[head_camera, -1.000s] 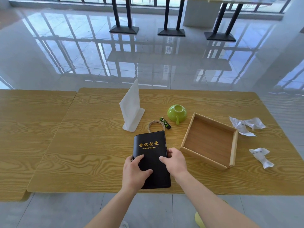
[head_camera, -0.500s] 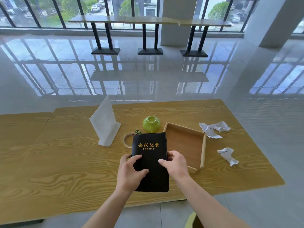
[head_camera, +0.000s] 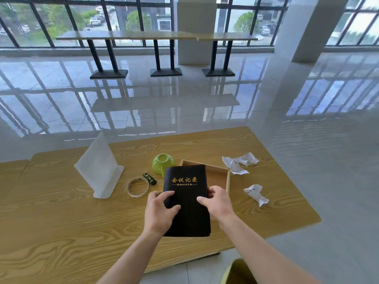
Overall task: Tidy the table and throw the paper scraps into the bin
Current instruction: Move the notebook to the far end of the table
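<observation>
Black notebook (head_camera: 189,214) gripped at mid-height by both hands: left hand (head_camera: 161,212) clamped on the left edge with the thumb across the cover, right hand (head_camera: 218,203) clamped on the right edge likewise. Held over the wooden table (head_camera: 61,222), hiding the left side of the wooden tray (head_camera: 228,179) and the near rim of the upturned green cup (head_camera: 163,163). To its left, a tape roll (head_camera: 138,186), a small green-and-black item (head_camera: 149,178) and a white stand (head_camera: 100,169). Right of the tray, two crumpled paper scraps on the table, far scrap (head_camera: 239,163) and near scrap (head_camera: 256,194), well apart from both hands. Gold on the cover: 会议记录, with MINUTES beneath. Long axis running away from the wearer, title end farthest, cover facing up.
</observation>
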A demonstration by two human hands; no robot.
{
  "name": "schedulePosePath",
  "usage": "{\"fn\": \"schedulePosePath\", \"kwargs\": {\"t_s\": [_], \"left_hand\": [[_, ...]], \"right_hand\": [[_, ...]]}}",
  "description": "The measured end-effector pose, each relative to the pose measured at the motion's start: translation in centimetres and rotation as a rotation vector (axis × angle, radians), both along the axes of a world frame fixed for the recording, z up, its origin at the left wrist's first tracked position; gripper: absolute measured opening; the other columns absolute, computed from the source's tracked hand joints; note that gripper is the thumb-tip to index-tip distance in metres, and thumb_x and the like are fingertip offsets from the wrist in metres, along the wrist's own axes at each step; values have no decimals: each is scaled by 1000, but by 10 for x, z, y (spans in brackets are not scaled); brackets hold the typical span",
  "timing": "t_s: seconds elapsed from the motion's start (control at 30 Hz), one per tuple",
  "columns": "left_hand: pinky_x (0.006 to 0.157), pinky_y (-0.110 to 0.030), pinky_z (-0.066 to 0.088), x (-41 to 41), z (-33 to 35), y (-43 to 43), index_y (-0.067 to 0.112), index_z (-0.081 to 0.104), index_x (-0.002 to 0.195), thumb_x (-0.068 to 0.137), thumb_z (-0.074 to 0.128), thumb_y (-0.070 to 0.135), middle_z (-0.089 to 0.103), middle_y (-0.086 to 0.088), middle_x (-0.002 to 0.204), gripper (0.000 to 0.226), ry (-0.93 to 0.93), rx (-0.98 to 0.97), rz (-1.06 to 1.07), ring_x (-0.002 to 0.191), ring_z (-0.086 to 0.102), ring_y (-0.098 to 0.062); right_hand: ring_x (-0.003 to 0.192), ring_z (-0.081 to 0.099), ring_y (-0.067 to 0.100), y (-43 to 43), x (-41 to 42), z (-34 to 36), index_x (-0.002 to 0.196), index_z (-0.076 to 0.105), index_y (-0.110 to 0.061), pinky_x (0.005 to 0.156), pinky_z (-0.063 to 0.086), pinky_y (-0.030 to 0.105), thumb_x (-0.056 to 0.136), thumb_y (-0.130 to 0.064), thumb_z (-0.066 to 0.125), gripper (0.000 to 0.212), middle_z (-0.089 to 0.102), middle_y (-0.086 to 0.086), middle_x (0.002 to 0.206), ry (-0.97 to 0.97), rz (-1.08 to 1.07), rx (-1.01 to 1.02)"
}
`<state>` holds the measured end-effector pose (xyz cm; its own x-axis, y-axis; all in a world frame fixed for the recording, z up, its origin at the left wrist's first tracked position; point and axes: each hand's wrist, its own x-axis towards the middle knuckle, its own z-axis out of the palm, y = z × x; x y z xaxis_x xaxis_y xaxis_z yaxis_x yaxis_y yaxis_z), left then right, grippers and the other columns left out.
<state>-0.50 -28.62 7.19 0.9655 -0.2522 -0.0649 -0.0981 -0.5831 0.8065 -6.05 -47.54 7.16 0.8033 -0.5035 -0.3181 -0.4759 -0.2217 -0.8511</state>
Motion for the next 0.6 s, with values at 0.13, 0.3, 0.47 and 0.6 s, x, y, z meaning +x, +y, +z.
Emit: {"fn": "schedulePosePath", "kwargs": {"t_s": [0.13, 0.3, 0.47, 0.6], "left_hand": [[90, -23, 40, 26, 1, -8, 25, 66, 124, 78, 82, 26, 50, 1, 117, 49, -31, 5, -54, 105, 50, -11], [89, -21, 37, 67, 1, -13, 27, 67, 123, 77, 82, 26, 50, 3, 115, 49, -45, -6, -128, 102, 49, -9], [88, -23, 38, 109, 8, -13, 25, 66, 123, 78, 81, 25, 49, 2, 118, 48, -32, -17, -217, 102, 50, -11], [86, -24, 40, 133, 14, -14, 28, 65, 125, 80, 79, 27, 47, 4, 119, 48, -37, -30, -284, 103, 50, -11]], "right_hand": [[93, 67, 11, -6, 16, 2, 107, 63, -24, 80, 59, 30, 84, -26, 78, 27, 70, -6, 99, 4, -49, -7], [93, 66, 10, -5, 41, 3, 105, 62, -25, 81, 59, 30, 85, -27, 78, 26, 70, -6, 99, 3, -118, -28], [98, 67, 15, 3, 70, 11, 114, 64, -20, 89, 59, 40, 84, -27, 78, 34, 71, -3, 104, 20, -214, -46], [102, 66, 16, 8, 85, 16, 120, 62, -20, 91, 59, 39, 85, -29, 78, 39, 70, -3, 109, 21, -281, -35]]}}
